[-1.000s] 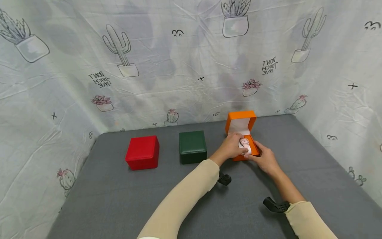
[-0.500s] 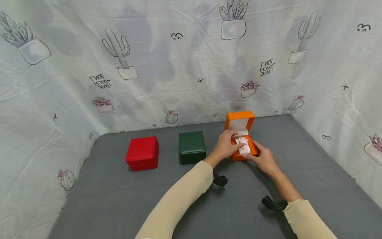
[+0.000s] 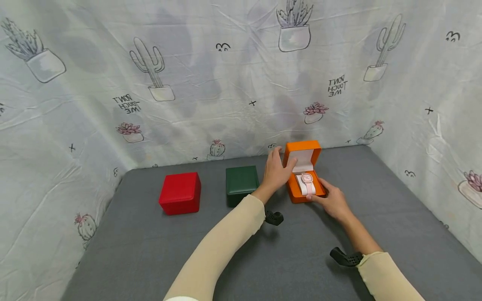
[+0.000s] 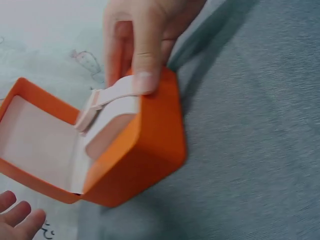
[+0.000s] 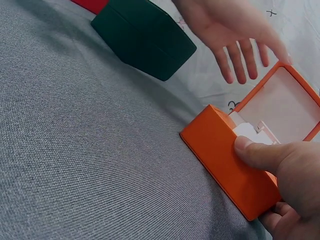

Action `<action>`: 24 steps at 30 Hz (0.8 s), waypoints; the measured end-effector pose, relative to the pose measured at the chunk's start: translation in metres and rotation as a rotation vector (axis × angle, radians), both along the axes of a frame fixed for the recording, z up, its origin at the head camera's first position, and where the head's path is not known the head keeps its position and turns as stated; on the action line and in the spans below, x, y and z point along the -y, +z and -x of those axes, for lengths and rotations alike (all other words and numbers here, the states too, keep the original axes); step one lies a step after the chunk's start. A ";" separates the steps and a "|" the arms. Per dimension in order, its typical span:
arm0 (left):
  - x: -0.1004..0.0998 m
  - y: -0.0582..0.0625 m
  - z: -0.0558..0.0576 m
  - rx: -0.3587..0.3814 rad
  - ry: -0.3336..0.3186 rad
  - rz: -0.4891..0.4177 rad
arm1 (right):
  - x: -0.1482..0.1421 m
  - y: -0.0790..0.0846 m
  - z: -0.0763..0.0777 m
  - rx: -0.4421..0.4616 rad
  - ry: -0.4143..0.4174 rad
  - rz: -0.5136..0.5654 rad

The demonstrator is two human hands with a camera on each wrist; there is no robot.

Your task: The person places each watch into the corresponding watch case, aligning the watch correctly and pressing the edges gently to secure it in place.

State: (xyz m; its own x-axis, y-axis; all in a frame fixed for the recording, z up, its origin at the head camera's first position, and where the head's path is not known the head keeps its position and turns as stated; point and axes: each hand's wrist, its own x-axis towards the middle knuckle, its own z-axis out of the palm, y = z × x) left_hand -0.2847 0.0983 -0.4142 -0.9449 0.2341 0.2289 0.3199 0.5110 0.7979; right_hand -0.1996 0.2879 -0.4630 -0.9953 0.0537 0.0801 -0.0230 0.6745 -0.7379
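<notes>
An orange watch box (image 3: pixel 291 195) stands on the table with its lid (image 3: pixel 303 145) raised toward the back. A pink watch (image 3: pixel 307 179) sits inside it, strapped round a white cushion (image 3: pixel 302 186). My right hand (image 3: pixel 333 201) grips the box's front right corner, and the right wrist view shows its thumb (image 5: pixel 260 154) over the front rim. At the box's left, my left hand (image 3: pixel 277 170) is raised with spread fingers, holding nothing. Its thumb overlaps the lid's left edge; in the right wrist view the thumb tip is right at the lid's corner.
A closed green box (image 3: pixel 242 179) stands just left of my left hand, partly behind the wrist. Further left is a closed red box (image 3: pixel 180 192). A cactus-print cloth (image 3: pixel 196 75) hangs behind the grey table (image 3: pixel 143 255).
My left hand has let go of the watch and cushion and moved left and back toward the lid. The cushion now lies lower in the box. My right hand keeps its grip.
</notes>
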 end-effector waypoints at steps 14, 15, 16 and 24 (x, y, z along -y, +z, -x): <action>-0.005 0.009 0.010 0.018 -0.098 -0.069 | 0.000 -0.003 -0.002 0.003 -0.007 0.012; -0.005 0.009 0.010 0.027 -0.099 -0.083 | 0.000 -0.004 -0.002 0.003 -0.009 0.012; -0.005 0.008 0.011 0.036 -0.101 -0.093 | 0.001 -0.005 -0.002 0.002 -0.012 0.011; -0.003 0.007 0.010 0.058 -0.129 -0.093 | 0.001 -0.009 -0.003 -0.022 -0.016 -0.002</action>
